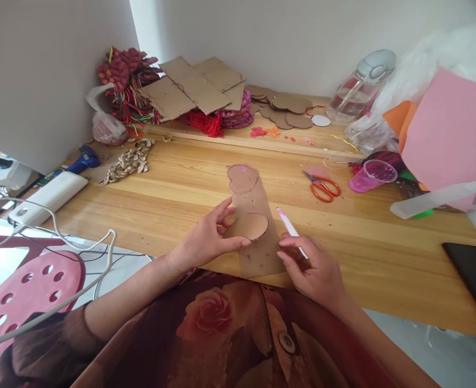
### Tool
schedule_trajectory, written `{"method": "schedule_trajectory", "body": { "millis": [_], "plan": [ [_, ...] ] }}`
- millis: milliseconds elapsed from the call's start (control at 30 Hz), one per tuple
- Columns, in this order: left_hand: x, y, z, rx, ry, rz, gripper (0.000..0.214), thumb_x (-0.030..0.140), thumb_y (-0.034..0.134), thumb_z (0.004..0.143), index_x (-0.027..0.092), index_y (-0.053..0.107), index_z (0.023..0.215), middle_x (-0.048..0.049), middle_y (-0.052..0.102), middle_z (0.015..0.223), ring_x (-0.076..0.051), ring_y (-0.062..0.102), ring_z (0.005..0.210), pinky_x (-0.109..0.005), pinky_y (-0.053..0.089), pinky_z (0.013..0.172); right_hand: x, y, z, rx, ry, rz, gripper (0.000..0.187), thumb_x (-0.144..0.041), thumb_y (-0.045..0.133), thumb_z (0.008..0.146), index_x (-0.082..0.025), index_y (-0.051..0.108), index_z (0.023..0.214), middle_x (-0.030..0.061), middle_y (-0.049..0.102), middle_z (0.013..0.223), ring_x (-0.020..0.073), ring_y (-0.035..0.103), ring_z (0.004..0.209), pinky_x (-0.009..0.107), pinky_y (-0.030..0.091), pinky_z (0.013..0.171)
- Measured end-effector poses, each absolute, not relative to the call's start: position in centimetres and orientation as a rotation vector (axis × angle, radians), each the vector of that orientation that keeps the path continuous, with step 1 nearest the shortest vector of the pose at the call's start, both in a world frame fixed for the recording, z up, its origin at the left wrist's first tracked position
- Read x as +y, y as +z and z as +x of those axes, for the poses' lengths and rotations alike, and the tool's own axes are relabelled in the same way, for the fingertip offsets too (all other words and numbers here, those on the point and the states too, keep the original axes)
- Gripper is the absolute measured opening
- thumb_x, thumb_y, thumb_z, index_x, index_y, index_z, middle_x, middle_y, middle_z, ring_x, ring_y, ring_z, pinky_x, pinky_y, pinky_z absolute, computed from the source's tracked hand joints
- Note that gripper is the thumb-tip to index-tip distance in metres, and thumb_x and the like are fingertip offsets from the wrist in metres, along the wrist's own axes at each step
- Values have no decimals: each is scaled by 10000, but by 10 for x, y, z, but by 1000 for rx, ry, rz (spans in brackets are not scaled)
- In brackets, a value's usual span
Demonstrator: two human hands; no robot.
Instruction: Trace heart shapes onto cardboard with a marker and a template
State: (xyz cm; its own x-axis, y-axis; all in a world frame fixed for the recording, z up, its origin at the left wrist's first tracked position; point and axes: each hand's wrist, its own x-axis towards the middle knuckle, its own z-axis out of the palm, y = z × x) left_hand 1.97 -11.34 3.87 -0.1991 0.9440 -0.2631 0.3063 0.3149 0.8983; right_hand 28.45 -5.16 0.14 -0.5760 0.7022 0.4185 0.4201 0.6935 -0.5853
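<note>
My left hand (pixel 214 231) grips a cut-out cardboard piece (pixel 254 226) with a rounded end, thumb at its near edge and fingers at the far side. It is held at a strip of brown cardboard (pixel 258 261) lying on the table in front of me. At the strip's far end a rounded, lobed outline (pixel 243 179) is drawn in dark line. My right hand (pixel 314 267) holds a white marker pen (pixel 290 226) between thumb and fingers, its purple-marked tip pointing up and away, apart from the cardboard.
Orange-handled scissors (pixel 324 187) lie right of the strip, near a pink plastic cup (pixel 371 177). A phone (pixel 470 275) rests at the right edge. Shells (pixel 128 161) are piled at the left. Behind, a low shelf (pixel 222 141) bears cardboard sheets (pixel 201 86), cardboard cut-outs (pixel 290 103) and a water bottle (pixel 359 89).
</note>
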Motion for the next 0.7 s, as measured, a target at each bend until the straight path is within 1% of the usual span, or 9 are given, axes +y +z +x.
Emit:
{"method": "schedule_trajectory", "body": {
  "millis": [133,200,267,333,400,500,533,633,700],
  "plan": [
    [-102,29,6,1720,930,1190,1178,536,879,657,158,327,1626,-227,540,1548,-291,619,1151,-502,525,1001,-57,4,266,-2204,1104,-677,144,-233,561,1016,-269,630,1138,68,749,1206,198,763,1057,329,623,869],
    [-101,26,-3,1719,936,1198,1158,534,884,664,166,342,1618,-231,565,1524,-295,641,1159,-518,527,1019,-62,3,258,-2138,1369,-626,141,-268,517,1047,-266,607,1155,94,706,1290,203,770,1046,312,633,785],
    [-103,26,-9,1722,967,1185,1129,536,887,681,174,357,1609,-241,590,1494,-304,659,1180,-528,535,1024,-66,-1,254,-2043,1482,-626,126,-293,494,1061,-262,585,1143,108,672,1314,204,778,1013,288,623,703],
    [-110,28,-11,1754,1016,1168,1079,525,882,709,186,373,1597,-248,601,1478,-309,666,1197,-531,549,1013,-64,-3,254,-1975,1370,-668,102,-291,516,1049,-263,575,1128,105,662,1286,217,764,1050,326,629,777],
    [-119,31,-6,1797,1089,1171,1031,496,880,726,205,388,1583,-235,600,1483,-305,669,1202,-525,566,999,-57,-3,256,-1973,1134,-739,128,-268,568,1017,-264,580,1145,100,660,1250,222,738,1054,370,619,857],
    [-132,34,11,1719,1176,1264,948,415,874,747,251,416,1560,-176,601,1497,-295,639,1275,-500,580,1022,-37,3,259,-2082,850,-794,225,-230,621,974,-262,591,1194,98,665,1205,229,697,1015,374,600,828],
    [-136,34,18,1644,1164,1318,916,385,873,753,265,437,1549,-155,610,1490,-290,623,1313,-492,572,1054,-31,6,258,-2138,800,-771,251,-219,620,971,-264,587,1216,98,666,1213,237,686,1050,382,594,850],
    [-142,30,29,1456,1050,1446,860,334,879,751,281,498,1519,-116,644,1453,-273,617,1350,-480,524,1152,-11,12,251,-2322,724,-629,298,-185,562,989,-266,553,1275,102,653,1293,261,636,1228,434,551,1000],
    [-144,27,26,1453,984,1510,840,341,882,751,281,523,1508,-106,643,1457,-269,628,1338,-477,522,1162,-2,12,244,-2448,672,-570,315,-146,509,993,-260,537,1286,109,645,1331,265,628,1255,451,531,1020]
  ]
}}
